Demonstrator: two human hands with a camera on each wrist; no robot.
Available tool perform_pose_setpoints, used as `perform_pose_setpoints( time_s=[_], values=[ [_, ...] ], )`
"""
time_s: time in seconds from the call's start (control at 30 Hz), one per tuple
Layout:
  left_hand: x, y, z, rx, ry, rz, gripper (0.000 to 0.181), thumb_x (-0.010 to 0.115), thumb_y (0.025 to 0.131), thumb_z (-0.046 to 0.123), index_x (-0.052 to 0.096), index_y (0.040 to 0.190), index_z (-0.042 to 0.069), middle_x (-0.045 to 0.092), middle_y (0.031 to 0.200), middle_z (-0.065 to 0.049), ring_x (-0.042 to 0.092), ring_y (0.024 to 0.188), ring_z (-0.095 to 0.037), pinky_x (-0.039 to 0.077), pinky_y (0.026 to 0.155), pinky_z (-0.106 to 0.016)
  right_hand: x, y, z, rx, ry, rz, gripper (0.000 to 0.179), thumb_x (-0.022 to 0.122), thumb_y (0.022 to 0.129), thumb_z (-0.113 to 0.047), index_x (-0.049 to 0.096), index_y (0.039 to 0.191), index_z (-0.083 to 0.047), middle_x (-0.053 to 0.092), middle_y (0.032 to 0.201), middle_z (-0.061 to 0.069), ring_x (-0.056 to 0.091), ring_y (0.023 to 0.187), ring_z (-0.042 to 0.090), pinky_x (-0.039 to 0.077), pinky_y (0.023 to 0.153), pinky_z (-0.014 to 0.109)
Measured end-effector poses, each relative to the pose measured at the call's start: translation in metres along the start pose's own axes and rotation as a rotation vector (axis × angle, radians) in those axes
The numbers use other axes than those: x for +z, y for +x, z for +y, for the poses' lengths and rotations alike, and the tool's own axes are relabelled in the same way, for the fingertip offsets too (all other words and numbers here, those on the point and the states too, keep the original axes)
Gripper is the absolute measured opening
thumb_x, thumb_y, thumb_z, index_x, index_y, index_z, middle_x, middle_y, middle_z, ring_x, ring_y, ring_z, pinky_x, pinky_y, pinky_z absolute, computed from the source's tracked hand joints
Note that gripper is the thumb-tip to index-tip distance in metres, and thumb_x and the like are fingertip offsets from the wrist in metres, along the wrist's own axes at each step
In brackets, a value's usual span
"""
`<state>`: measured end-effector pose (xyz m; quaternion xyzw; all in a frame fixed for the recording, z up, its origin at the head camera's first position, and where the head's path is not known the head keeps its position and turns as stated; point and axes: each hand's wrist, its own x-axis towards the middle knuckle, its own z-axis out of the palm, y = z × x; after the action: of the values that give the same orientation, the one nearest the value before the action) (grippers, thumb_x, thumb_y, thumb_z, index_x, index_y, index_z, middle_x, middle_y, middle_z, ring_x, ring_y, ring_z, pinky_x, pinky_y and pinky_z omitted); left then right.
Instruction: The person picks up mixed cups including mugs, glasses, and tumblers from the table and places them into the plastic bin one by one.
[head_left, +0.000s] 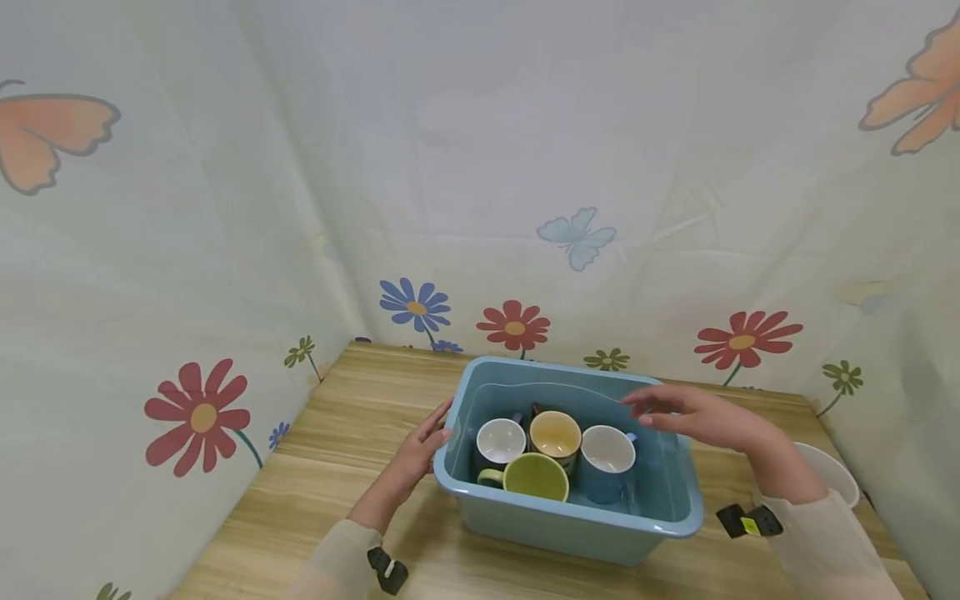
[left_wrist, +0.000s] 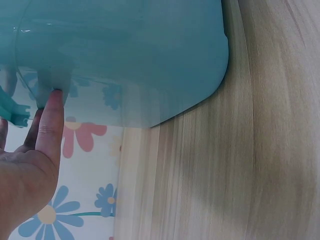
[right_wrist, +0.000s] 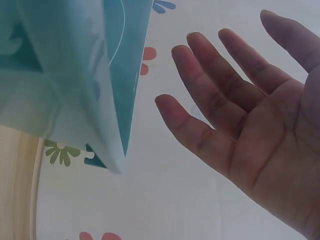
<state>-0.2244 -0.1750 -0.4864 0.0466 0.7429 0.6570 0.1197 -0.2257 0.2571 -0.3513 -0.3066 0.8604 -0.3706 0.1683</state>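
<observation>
A blue plastic bin [head_left: 555,529] stands on the wooden table, with several mugs upright inside. They are a white-lined mug [head_left: 501,442], a cream-lined mug [head_left: 555,435], a yellow-green mug [head_left: 536,477] and a blue mug with a white inside [head_left: 607,458]. My left hand [head_left: 417,450] is at the bin's left side, its straight fingers [left_wrist: 52,125] against the outer wall just below the rim. Over the bin's right rim hovers my right hand [head_left: 693,412], fingers spread and relaxed, palm free of any object in the right wrist view.
At the right edge of the table, a white round container [head_left: 832,475] is partly hidden behind my right forearm. A pale cloth [head_left: 480,167] printed with flowers and butterflies hangs around the back and sides of the wooden table [head_left: 300,500].
</observation>
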Motion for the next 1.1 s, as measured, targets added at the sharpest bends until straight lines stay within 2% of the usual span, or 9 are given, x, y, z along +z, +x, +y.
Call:
perform_pose_setpoints(
  time_s=[0.1,0.3,0.4,0.53,0.6,0.67,0.8,0.9,1.1],
  values=[
    [0.0,-0.001,0.0,0.001,-0.001,0.0,0.064,0.048,0.105,0.029,0.025,0.164,0.018,0.035,0.162,-0.031,0.063,0.123,-0.029,0.06,0.083,-0.034,0.0,-0.007,0.004,-0.013,-0.006,0.04,0.047,0.059,0.102,-0.024,0.053,0.141,0.003,0.064,0.134,0.026,0.067,0.117,0.03,0.059,0.093,0.05],
    [-0.001,-0.001,0.0,0.009,-0.006,-0.012,0.064,0.047,0.105,0.029,0.024,0.164,0.018,0.034,0.162,-0.031,0.063,0.122,-0.028,0.059,0.084,-0.033,-0.004,-0.022,0.014,0.003,-0.013,0.106,0.046,0.057,0.103,-0.021,0.053,0.142,0.003,0.063,0.135,0.028,0.062,0.108,-0.008,0.061,0.091,0.04],
    [-0.001,-0.001,0.0,0.012,-0.007,-0.01,0.064,0.047,0.105,0.028,0.024,0.164,0.017,0.034,0.162,-0.031,0.063,0.121,-0.028,0.06,0.084,-0.034,-0.006,-0.029,0.02,-0.004,-0.004,0.129,0.045,0.056,0.103,-0.019,0.053,0.142,0.004,0.064,0.135,0.025,0.06,0.107,-0.012,0.06,0.088,0.031],
    [-0.001,0.001,-0.001,0.011,-0.004,-0.01,0.064,0.047,0.105,0.028,0.023,0.164,0.016,0.033,0.162,-0.032,0.064,0.12,-0.027,0.06,0.083,-0.034,-0.008,-0.037,0.029,-0.043,0.006,0.148,0.044,0.055,0.103,-0.013,0.051,0.141,0.008,0.068,0.129,-0.013,0.064,0.107,-0.008,0.056,0.085,0.022],
    [-0.002,0.001,-0.001,0.011,-0.004,-0.018,0.064,0.046,0.106,0.027,0.022,0.164,0.015,0.032,0.162,-0.032,0.063,0.121,-0.026,0.059,0.083,-0.033,-0.008,-0.041,0.032,-0.052,0.008,0.157,0.043,0.055,0.103,-0.01,0.05,0.141,0.01,0.065,0.126,-0.022,0.065,0.106,-0.006,0.055,0.085,0.021],
    [-0.002,0.001,0.0,0.009,-0.007,-0.019,0.064,0.046,0.105,0.027,0.022,0.164,0.015,0.032,0.162,-0.032,0.063,0.121,-0.026,0.059,0.083,-0.033,-0.007,-0.043,0.033,-0.03,0.008,0.163,0.044,0.054,0.103,-0.011,0.049,0.141,0.01,0.068,0.128,-0.015,0.065,0.106,-0.006,0.056,0.085,0.022],
    [-0.002,0.002,-0.001,0.008,-0.006,-0.012,0.064,0.047,0.106,0.027,0.023,0.164,0.016,0.032,0.162,-0.032,0.063,0.121,-0.026,0.059,0.083,-0.033,-0.003,-0.045,0.035,0.031,-0.001,0.181,0.045,0.055,0.104,-0.016,0.05,0.143,0.007,0.066,0.132,0.024,0.064,0.105,-0.008,0.061,0.088,0.039],
    [-0.002,0.002,-0.002,0.003,-0.004,-0.001,0.064,0.048,0.106,0.028,0.025,0.164,0.017,0.033,0.162,-0.031,0.063,0.121,-0.027,0.06,0.084,-0.034,0.0,-0.046,0.037,0.034,-0.004,0.21,0.045,0.055,0.104,-0.015,0.05,0.142,0.009,0.065,0.13,0.029,0.064,0.103,-0.007,0.062,0.087,0.042],
    [-0.002,0.001,-0.002,0.001,0.008,-0.004,0.064,0.047,0.106,0.03,0.024,0.164,0.019,0.033,0.163,-0.031,0.062,0.124,-0.029,0.06,0.086,-0.036,0.005,-0.05,0.043,0.044,-0.006,0.275,0.044,0.056,0.103,-0.013,0.051,0.14,0.009,0.065,0.127,0.029,0.062,0.1,-0.011,0.061,0.084,0.026]
  ],
)
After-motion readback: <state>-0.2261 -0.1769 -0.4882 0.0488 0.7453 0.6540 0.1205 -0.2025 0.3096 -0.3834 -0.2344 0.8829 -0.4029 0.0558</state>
